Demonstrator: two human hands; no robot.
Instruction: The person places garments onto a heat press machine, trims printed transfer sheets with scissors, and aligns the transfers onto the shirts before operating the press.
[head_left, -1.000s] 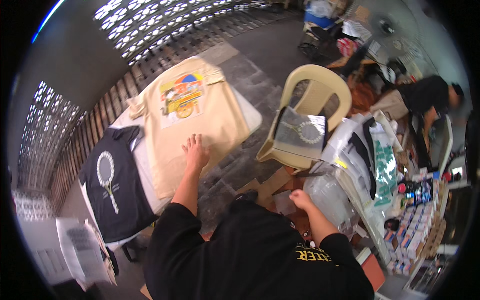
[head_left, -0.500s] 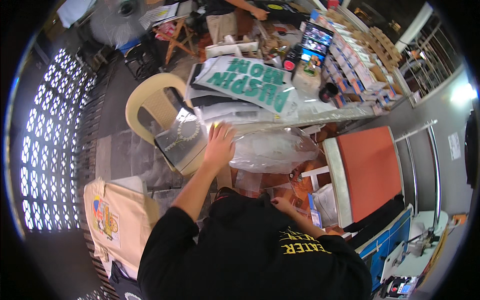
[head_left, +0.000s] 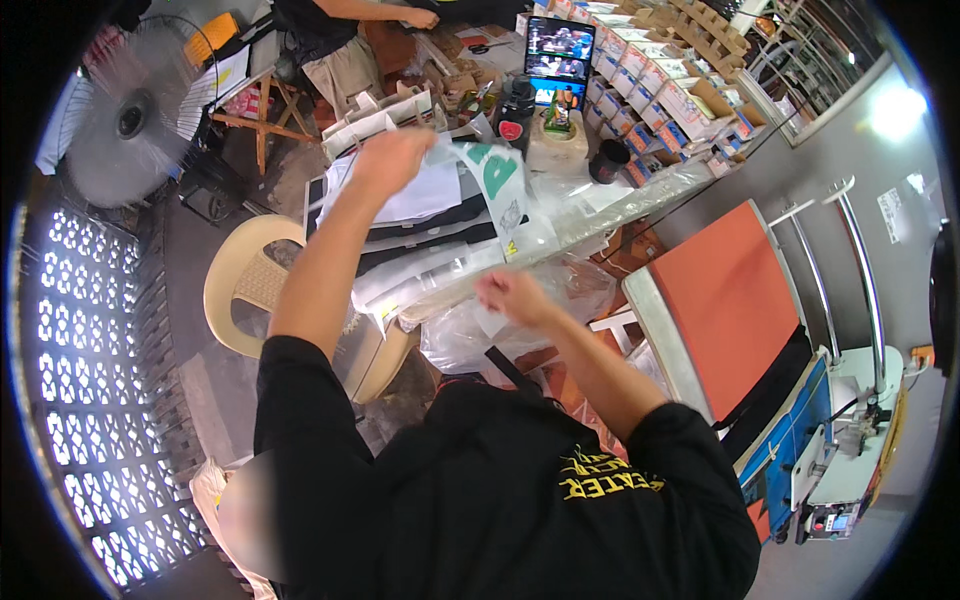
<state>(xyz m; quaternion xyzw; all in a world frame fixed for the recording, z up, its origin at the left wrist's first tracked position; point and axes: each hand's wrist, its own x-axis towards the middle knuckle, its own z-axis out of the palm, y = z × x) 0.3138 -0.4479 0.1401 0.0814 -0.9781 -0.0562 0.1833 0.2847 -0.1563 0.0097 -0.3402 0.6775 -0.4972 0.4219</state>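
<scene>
Cluttered workshop surface [head_left: 640, 195] ahead, stacked with folded shirts and plastic sleeves. Left hand [head_left: 392, 158] raised, closed on a clear plastic sleeve [head_left: 470, 200] above the shirt pile [head_left: 430, 235]. Right hand [head_left: 510, 295] lower, nearer the body, pinching a plastic bag [head_left: 560, 300]. Orange heat press [head_left: 730, 300] right of it; beige chair [head_left: 250, 290] under left forearm.

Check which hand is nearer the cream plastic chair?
Left. The left hand reaches over the stack of sheets above the cream plastic chair; the right hand sits farther right, at the clear plastic bags.
</scene>
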